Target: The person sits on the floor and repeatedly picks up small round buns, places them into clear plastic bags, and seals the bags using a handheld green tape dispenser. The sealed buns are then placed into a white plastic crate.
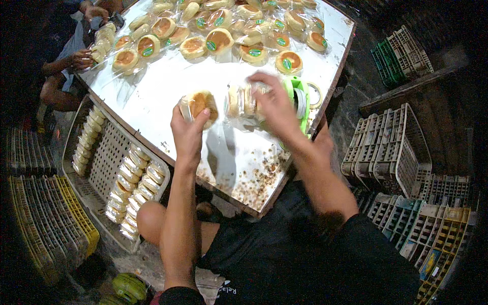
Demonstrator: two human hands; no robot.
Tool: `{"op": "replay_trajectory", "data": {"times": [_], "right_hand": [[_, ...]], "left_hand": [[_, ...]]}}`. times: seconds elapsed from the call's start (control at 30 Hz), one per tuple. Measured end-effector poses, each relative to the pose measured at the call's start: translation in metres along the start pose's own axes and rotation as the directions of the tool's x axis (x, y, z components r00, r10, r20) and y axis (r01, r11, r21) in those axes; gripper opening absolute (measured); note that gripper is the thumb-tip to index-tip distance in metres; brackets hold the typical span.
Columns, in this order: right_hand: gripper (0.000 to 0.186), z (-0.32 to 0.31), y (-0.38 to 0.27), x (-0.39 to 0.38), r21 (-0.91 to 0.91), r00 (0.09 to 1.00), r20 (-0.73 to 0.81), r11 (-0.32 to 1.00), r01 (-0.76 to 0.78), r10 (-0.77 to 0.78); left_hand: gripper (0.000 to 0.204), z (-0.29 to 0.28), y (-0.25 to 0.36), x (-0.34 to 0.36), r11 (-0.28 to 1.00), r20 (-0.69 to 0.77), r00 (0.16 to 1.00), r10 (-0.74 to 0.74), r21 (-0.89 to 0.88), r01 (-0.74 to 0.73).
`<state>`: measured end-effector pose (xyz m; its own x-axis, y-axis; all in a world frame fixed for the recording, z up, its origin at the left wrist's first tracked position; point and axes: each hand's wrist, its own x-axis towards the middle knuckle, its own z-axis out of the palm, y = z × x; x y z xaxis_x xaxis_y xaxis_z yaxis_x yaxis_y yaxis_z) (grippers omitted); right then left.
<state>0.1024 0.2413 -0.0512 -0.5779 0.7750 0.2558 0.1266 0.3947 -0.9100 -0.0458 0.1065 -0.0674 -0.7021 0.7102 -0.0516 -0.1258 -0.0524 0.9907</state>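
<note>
My left hand (188, 127) grips a round, brown-topped bun in a clear bag (197, 103), thumb on its face. My right hand (269, 101) is smeared by motion, raised over a row of bagged buns (239, 101) standing on edge beside it; whether its fingers hold one I cannot tell. Just right of that hand stands a bright green tape dispenser (301, 119) with rolls of tape, partly behind my fingers. The white table (239, 188) is speckled with brown crumbs or stains at the near corner.
Many labelled bagged buns (219, 39) cover the table's back. Another person's hands (81, 59) handle buns at upper left. A crate (112, 162) with rows of bagged buns stands left of the table. Stacked crates (386, 152) line the right and lower left (48, 218). Green round objects (129, 287) lie bottom left.
</note>
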Motion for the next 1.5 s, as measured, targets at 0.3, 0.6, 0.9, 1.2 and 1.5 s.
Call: {"op": "replay_trajectory", "data": {"times": [0.3, 0.6, 0.9, 1.2, 1.5], "right_hand": [[0.077, -0.116, 0.122, 0.115, -0.823, 0.8, -0.276, 0.3, -0.483, 0.532], [0.061, 0.001, 0.015, 0.113, -0.181, 0.941, 0.101, 0.924, 0.337, -0.324], [0.014, 0.009, -0.084, -0.033, 0.452, 0.971, 0.055, 0.873, 0.183, -0.232], [0.012, 0.013, -0.109, -0.066, 0.736, 1.0, 0.024, 0.676, -0.029, 0.016], [0.012, 0.008, -0.106, -0.079, 0.382, 0.994, -0.102, 0.92, 0.081, -0.045]], "left_hand": [[0.065, 0.016, 0.004, 0.032, 0.986, -0.066, 0.992, -0.106, 0.124, 0.113], [0.052, -0.008, 0.036, 0.023, 0.997, -0.195, 0.98, -0.022, 0.063, 0.035], [0.02, 0.007, 0.069, -0.048, 0.803, -0.018, 0.834, 0.551, 0.282, -0.525], [0.024, 0.005, 0.069, -0.083, 0.99, -0.037, 0.992, 0.119, 0.086, -0.115], [0.021, 0.021, 0.08, -0.104, 0.994, 0.083, 0.993, 0.086, 0.065, -0.091]]}}
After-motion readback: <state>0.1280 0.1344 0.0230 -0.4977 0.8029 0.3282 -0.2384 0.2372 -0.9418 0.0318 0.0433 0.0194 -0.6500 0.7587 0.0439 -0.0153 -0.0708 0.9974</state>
